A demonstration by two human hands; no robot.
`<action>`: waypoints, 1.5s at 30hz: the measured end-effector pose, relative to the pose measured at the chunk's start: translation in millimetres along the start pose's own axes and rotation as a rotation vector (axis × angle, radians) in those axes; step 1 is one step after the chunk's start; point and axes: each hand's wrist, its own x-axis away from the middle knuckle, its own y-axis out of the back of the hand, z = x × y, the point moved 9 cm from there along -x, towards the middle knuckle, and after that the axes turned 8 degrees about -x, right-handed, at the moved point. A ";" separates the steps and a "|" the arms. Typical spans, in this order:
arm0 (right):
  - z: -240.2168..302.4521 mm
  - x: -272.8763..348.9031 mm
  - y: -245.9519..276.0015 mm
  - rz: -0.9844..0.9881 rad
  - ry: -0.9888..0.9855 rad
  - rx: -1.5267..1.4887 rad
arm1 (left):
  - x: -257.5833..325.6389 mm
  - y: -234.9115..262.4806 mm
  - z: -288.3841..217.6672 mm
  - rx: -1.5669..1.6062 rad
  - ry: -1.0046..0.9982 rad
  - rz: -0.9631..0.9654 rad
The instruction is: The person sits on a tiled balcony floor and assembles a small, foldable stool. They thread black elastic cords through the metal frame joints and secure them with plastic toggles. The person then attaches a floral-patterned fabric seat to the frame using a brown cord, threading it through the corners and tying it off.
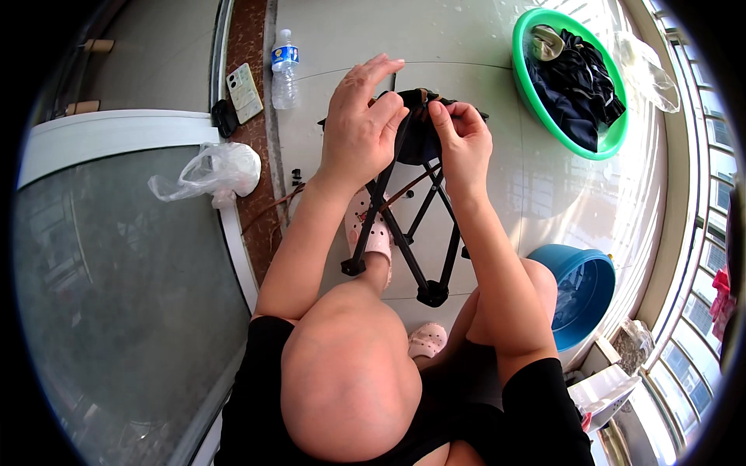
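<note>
A black folding frame [422,283] with crossed legs stands on the floor between my feet, looking like a folding stool or chair. Dark fabric [420,147] is bunched at its top. My right hand [464,144] pinches the edge of this fabric between thumb and forefinger. Just across from it, my left hand [361,124] has its thumb and a finger pressed together beside the fabric, while other fingers stretch outward. What lies in that left pinch is hidden. A thin dark strip shows beside the left fingers.
A green basin [522,85] of dark clothes is at the far right, with a blue tub [579,326] nearer. A plastic bottle [285,74], a phone [244,93] and a white plastic bag [225,171] lie left. A glass-panelled door [124,287] borders the left side.
</note>
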 end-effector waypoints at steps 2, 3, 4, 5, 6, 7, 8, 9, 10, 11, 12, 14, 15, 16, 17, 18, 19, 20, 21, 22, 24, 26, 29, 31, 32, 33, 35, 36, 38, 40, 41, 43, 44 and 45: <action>10.3 0.1 -1.6 0.019 0.026 0.020 | -5.6 -5.8 -1.5 0.157 -0.035 0.082; 14.0 -1.1 -1.5 0.037 0.037 0.036 | -5.5 -8.2 -1.7 0.224 -0.017 0.152; 17.2 -2.4 0.6 0.055 0.046 0.052 | -5.9 -10.1 -4.1 0.290 0.001 0.224; 20.7 -6.2 3.2 0.100 0.036 0.201 | -4.8 -9.8 -1.5 0.333 0.050 0.250; 23.4 -7.9 7.2 0.133 0.015 0.309 | -3.4 -9.6 1.5 0.376 0.098 0.277; 36.1 -7.2 2.8 0.170 -0.006 0.411 | -2.1 -8.2 7.0 0.410 0.147 0.305; 42.4 -6.9 2.8 0.201 -0.027 0.519 | 1.2 -9.4 13.6 0.455 0.192 0.272; 47.0 -8.8 2.1 0.222 0.028 0.557 | 8.4 -13.9 21.7 0.500 0.237 0.240; 49.0 -8.7 0.4 0.236 0.027 0.604 | 11.4 -14.1 26.6 0.543 0.284 0.207; 54.0 -9.0 -2.2 0.251 0.027 0.652 | 16.1 -14.1 29.6 0.623 0.342 0.181; 56.9 -8.9 -5.1 0.266 0.026 0.699 | 20.0 -15.0 32.8 0.682 0.390 0.172; 59.4 -14.5 -4.8 0.270 0.010 0.754 | 23.4 -18.9 35.9 0.803 0.485 0.149; 59.9 -16.6 -4.8 0.279 -0.007 0.779 | 23.2 -14.9 31.9 0.749 0.453 0.143; 59.0 -18.4 -4.4 0.287 -0.025 0.805 | 21.4 -9.2 25.7 0.695 0.421 0.138; 60.2 -19.1 -5.1 0.290 -0.017 0.837 | 17.4 -4.9 21.0 0.642 0.390 0.132; 61.3 -19.1 -6.1 0.291 -0.009 0.871 | 7.6 1.0 11.1 0.534 0.274 0.130; 63.4 -17.9 -8.8 0.296 -0.001 0.902 | -2.7 9.7 0.5 0.421 0.160 0.126; 65.7 -17.1 -9.6 0.293 -0.004 0.929 | -8.8 15.2 -9.4 0.309 0.046 0.123; 68.7 -16.3 -9.9 0.288 -0.009 0.957 | -11.4 8.7 -5.9 0.388 0.045 0.189; 70.0 -15.1 -14.7 0.296 -0.010 0.975 | -12.7 6.1 2.0 0.460 0.038 0.196; 78.4 -12.8 -22.9 0.306 0.019 1.052 | -10.7 -2.9 13.7 0.620 0.022 0.207; 82.7 -13.8 -22.7 0.304 0.014 1.091 | -8.3 -5.4 19.6 0.651 0.056 0.194; 80.8 -18.0 -19.8 0.309 -0.030 1.057 | -3.8 -0.3 24.0 0.634 0.096 0.165; 84.2 -20.6 -15.3 0.274 -0.045 1.037 | -0.5 7.1 19.2 0.593 0.064 0.168; 86.2 -20.2 -15.7 0.262 -0.053 1.025 | 0.7 7.4 16.3 0.568 0.054 0.190; 87.3 -17.3 -16.8 0.269 -0.085 0.993 | 1.7 5.8 12.5 0.543 0.046 0.212; 89.7 -12.7 -23.0 0.273 0.017 0.943 | 3.3 -2.2 8.4 0.565 0.039 0.240; 92.5 -9.7 -26.0 0.275 0.068 0.917 | 3.0 -3.4 5.6 0.521 0.028 0.224; 97.6 -1.1 -36.5 0.362 0.092 0.858 | 3.2 -3.8 -0.5 0.434 0.009 0.188; 106.0 -0.6 -36.8 0.420 0.054 0.755 | 6.4 -4.4 -3.8 0.411 0.023 0.166; 109.5 0.6 -35.3 0.440 -0.086 0.741 | 7.5 -4.6 -2.5 0.415 0.058 0.165; 126.5 8.6 -40.8 0.526 0.027 0.775 | 8.7 -5.2 -0.6 0.425 0.121 0.148; 133.9 12.4 -43.7 0.568 0.084 0.794 | 8.1 -6.9 0.1 0.413 0.140 0.127; 136.0 14.5 -45.1 0.601 0.055 0.735 | 7.8 -10.0 0.2 0.402 0.159 0.106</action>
